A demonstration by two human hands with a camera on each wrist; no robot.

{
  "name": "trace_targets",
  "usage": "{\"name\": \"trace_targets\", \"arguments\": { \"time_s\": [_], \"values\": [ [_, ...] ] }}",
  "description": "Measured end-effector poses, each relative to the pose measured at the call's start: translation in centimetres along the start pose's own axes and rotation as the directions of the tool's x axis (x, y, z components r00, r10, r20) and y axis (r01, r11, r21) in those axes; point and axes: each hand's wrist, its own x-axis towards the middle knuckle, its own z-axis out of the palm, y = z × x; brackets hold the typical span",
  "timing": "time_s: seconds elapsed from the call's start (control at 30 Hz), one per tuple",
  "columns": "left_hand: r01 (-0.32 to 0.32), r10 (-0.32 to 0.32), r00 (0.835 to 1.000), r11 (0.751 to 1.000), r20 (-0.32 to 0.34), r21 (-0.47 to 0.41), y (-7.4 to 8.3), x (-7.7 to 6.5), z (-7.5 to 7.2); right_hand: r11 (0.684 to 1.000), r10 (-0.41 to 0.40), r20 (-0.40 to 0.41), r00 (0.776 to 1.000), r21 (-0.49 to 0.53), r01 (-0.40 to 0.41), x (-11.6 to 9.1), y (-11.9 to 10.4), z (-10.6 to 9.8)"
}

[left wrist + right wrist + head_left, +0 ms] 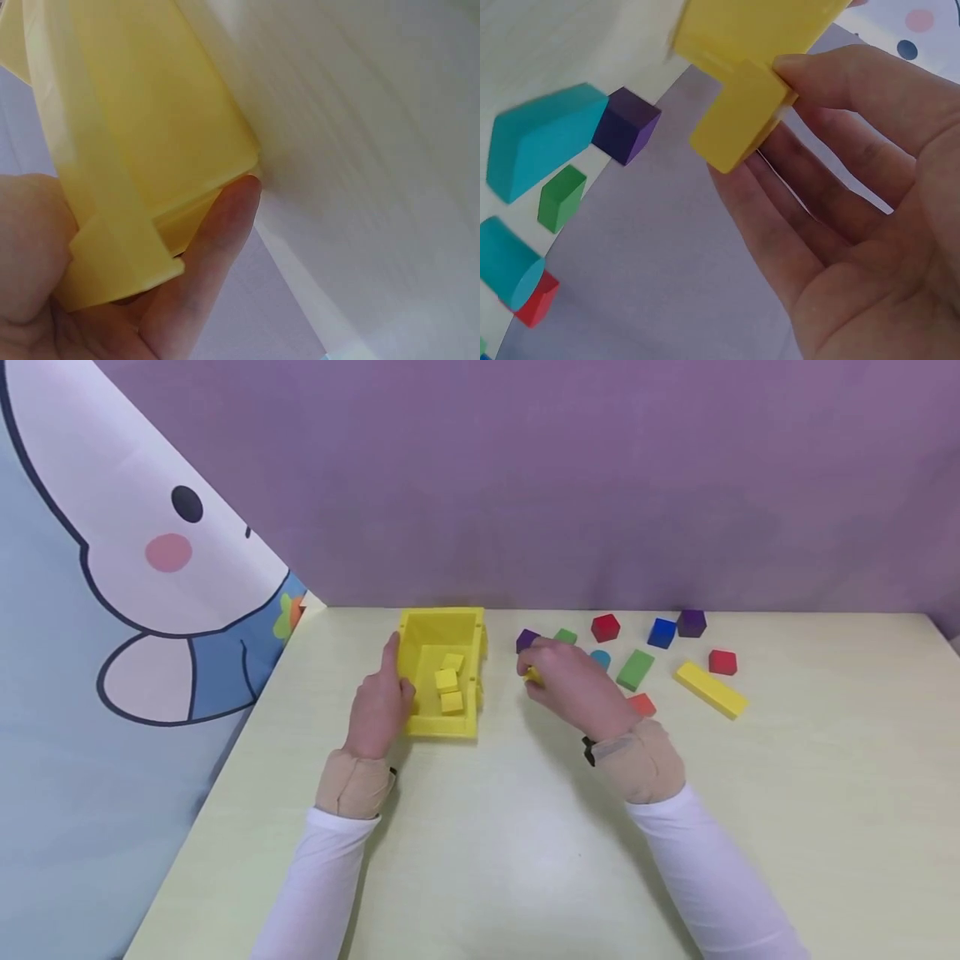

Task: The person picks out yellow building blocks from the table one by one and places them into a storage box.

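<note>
Left hand holds the left side of a yellow box on the desk, three yellow cubes inside, right hand pinches a yellow block to the box's right

We count one yellow bin, three yellow cubes inside it, one held yellow block, one long yellow block, two purple blocks, two green blocks, two red blocks, one orange block, one blue block and two teal blocks.
</note>
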Motion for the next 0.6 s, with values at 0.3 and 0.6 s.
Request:
{"name": "trace_targets", "arguments": {
  "time_s": [0.3, 0.6],
  "values": [
    [-0.016, 0.016, 1.000, 1.000, -0.013, 0.010, 0.0, 0.2, 0.2, 0.999, -0.048, -0.036, 0.998, 0.023, 0.049, 0.6, -0.8, 0.2],
    [-0.011, 0.012, 1.000, 1.000, -0.015, 0.016, 0.0, 0.0, 0.1, 0.997, -0.068, -0.051, 0.996, 0.039, 0.070, 1.4, -2.0, 0.2]
  ]
}}
